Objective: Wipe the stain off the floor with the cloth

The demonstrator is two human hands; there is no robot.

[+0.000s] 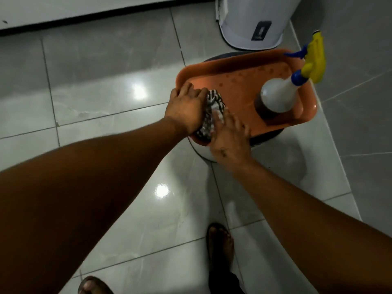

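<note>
A black-and-white checked cloth (pixel 213 111) lies bunched at the near left corner of an orange tray (pixel 239 66). My left hand (pixel 186 107) presses on the cloth's left side, fingers curled over it. From the right, my right hand (pixel 229 134) lies against the cloth with fingers spread flat. The tray rests on a round white stool (pixel 201 150). No stain shows clearly on the glossy grey floor tiles (pixel 101 102).
A spray bottle (pixel 280 96) with a yellow and blue trigger stands at the tray's right end. A white bin (pixel 252 20) sits behind the tray. A wall base runs along the top left. My sandalled feet (pixel 220 242) are at the bottom.
</note>
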